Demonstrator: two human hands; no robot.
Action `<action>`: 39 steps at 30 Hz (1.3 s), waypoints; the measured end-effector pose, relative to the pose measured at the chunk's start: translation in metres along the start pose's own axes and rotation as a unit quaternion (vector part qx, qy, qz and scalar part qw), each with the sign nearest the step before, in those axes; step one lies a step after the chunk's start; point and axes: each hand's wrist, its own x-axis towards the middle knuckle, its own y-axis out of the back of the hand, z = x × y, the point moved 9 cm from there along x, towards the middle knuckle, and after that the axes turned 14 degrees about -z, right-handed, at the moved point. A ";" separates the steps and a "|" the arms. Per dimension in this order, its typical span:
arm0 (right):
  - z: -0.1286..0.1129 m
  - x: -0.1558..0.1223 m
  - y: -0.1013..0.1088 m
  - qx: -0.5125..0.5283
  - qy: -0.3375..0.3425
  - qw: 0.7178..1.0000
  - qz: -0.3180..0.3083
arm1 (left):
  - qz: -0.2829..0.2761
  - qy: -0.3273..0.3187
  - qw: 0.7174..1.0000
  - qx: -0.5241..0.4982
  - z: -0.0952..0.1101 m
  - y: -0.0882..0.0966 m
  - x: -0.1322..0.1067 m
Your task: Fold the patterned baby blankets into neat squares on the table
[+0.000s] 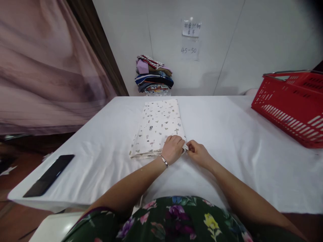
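Note:
A folded cream cloth with small printed figures [157, 126] lies in the middle of the white-covered table [227, 134]. My left hand [173, 148], with a bracelet at the wrist, rests closed on the cloth's near right corner. My right hand [198, 152] sits just beside it, fingers pinched on the same corner edge of the cloth. Both forearms reach in from the bottom of the view.
A stack of folded coloured fabrics [153, 75] stands at the table's far edge against the wall. A red plastic basket [290, 104] sits at the right. A black phone [49, 175] lies near the table's left front corner. A pink curtain [45, 67] hangs left.

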 end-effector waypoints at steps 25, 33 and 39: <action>0.000 0.001 -0.006 -0.023 -0.040 0.999 -0.003 | -0.066 -0.034 0.996 0.049 -0.004 -0.015 0.026; 0.006 0.000 -0.009 -0.071 -0.096 0.993 0.023 | -0.094 -0.027 0.994 0.043 0.000 -0.011 0.035; 0.010 0.004 -0.007 -0.056 -0.096 0.993 0.043 | -0.095 -0.022 0.994 0.047 0.001 -0.015 0.033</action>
